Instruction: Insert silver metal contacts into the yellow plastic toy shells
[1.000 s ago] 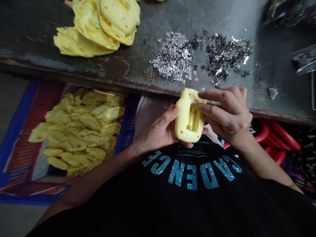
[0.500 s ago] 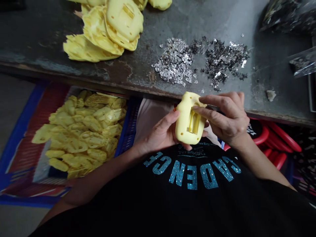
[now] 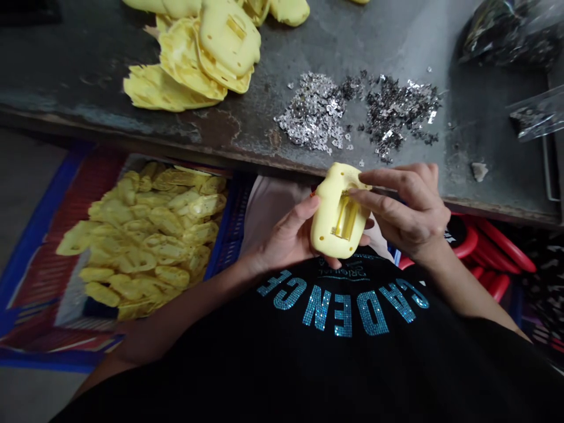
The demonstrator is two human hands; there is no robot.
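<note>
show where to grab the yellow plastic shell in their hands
Probably grip the yellow plastic shell by its long rounded edges, from the side: that keeps fingers off the recessed slot in the middle of its face.

Plastic shells (image 3: pixel 185 64) on workbench (image 3: pixel 264 132), left of metal scraps (image 3: pixel 335 111); crate (image 3: pixel 230 235) of more shells (image 3: pixel 141 235) apparently on floor (image 3: pixel 26 194) before workbench.

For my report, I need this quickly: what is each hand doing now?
Left hand: closed, holding the yellow plastic shell.
Right hand: closed, also holding the shell.
</note>
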